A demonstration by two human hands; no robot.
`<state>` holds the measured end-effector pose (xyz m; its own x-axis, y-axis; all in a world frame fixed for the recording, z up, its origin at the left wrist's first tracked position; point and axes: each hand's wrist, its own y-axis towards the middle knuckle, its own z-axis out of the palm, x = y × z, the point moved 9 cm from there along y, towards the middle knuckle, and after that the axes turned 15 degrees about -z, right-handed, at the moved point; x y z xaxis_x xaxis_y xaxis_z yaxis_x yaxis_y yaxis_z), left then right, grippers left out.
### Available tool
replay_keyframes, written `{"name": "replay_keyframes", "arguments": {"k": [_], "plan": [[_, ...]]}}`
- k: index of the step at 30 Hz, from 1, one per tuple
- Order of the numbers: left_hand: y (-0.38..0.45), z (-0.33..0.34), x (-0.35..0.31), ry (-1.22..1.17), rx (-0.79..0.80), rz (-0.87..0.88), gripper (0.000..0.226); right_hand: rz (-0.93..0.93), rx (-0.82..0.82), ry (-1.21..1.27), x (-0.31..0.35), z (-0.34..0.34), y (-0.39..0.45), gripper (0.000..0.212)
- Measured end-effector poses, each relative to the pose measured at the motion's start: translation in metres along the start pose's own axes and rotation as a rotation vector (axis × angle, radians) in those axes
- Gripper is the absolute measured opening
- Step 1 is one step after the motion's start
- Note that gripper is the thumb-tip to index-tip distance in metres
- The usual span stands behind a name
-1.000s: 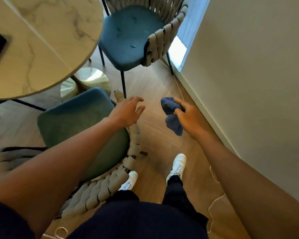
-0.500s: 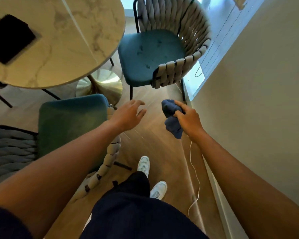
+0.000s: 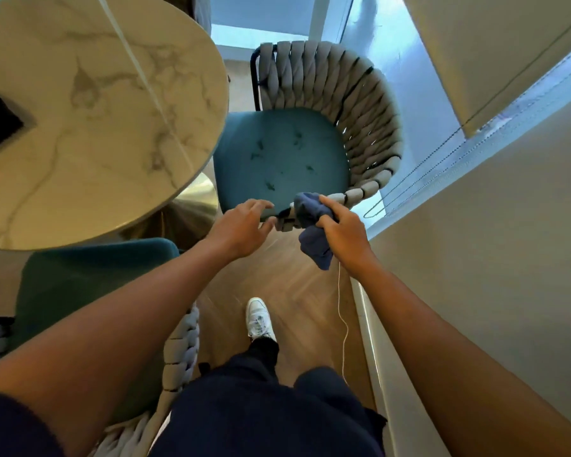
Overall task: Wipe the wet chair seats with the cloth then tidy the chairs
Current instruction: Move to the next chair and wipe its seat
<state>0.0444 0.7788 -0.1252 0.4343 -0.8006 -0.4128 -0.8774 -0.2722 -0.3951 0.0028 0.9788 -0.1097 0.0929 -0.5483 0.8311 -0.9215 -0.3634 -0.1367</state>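
Stepped closer to teal velvet chair w/ woven grey back [image 3: 281, 159]. Right hand [image 3: 343, 232] fingers pinching crumpled blue cloth [image 3: 312, 222] at armrest end; left hand [image 3: 238, 225] spread, empty. Best: flatten cloth, wipe damp marks w/ overlapping strokes.

Both hands have reached the far chair [image 3: 282, 159]: left hand [image 3: 241, 227] at the seat's front edge, cloth [image 3: 312, 222] against its woven arm.

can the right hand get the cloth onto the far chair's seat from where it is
Probably yes. The right hand holds the cloth at the near end of the woven armrest, beside the far chair's seat. Nothing lies on the seat; only that armrest end stands between, and the hand looks able to pass over it.
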Motion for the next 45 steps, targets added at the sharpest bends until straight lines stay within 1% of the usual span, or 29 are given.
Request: {"name": "replay_keyframes", "arguments": {"k": [5, 12, 18, 23, 25, 29, 31, 35, 38, 40, 42, 44, 45], "plan": [[0.06, -0.016, -0.011, -0.051, 0.01, -0.037, 0.044, -0.024, -0.009, 0.036, 0.013, -0.004, 0.076, 0.046], [0.132, -0.013, -0.003, -0.127, 0.023, -0.143, 0.046, 0.004, 0.057, 0.065, 0.005, 0.007, 0.166, 0.047], [0.208, 0.002, 0.013, -0.235, -0.003, -0.309, 0.048, 0.103, 0.123, 0.128, -0.029, 0.026, 0.248, 0.047], [0.279, 0.045, 0.029, -0.248, -0.003, -0.381, 0.045, 0.163, 0.177, 0.129, -0.076, 0.058, 0.32, 0.049], [0.304, 0.06, 0.039, -0.267, -0.03, -0.412, 0.044, 0.162, 0.212, 0.105, -0.097, 0.078, 0.348, 0.05], [0.339, 0.083, 0.071, -0.291, -0.133, -0.51, 0.043, 0.159, 0.265, 0.081, -0.132, 0.118, 0.384, 0.051], [0.353, 0.097, 0.088, -0.25, -0.171, -0.518, 0.045, 0.134, 0.276, 0.076, -0.144, 0.137, 0.399, 0.052], [0.373, 0.117, 0.117, -0.125, -0.225, -0.48, 0.053, 0.057, 0.268, 0.082, -0.157, 0.168, 0.426, 0.052], [0.385, 0.121, 0.134, -0.04, -0.293, -0.454, 0.06, -0.086, 0.26, 0.012, -0.159, 0.183, 0.441, 0.056], [0.394, 0.131, 0.144, 0.027, -0.275, -0.452, 0.062, -0.179, 0.314, -0.069, -0.164, 0.2, 0.451, 0.064], [0.402, 0.147, 0.153, 0.084, -0.218, -0.439, 0.063, -0.246, 0.396, -0.238, -0.178, 0.22, 0.465, 0.072], [0.405, 0.16, 0.159, 0.147, -0.204, -0.403, 0.063, -0.334, 0.456, -0.418, -0.191, 0.24, 0.477, 0.073], [0.405, 0.163, 0.161, 0.178, -0.224, -0.387, 0.064, -0.393, 0.458, -0.455, -0.195, 0.249, 0.481, 0.07]]}}
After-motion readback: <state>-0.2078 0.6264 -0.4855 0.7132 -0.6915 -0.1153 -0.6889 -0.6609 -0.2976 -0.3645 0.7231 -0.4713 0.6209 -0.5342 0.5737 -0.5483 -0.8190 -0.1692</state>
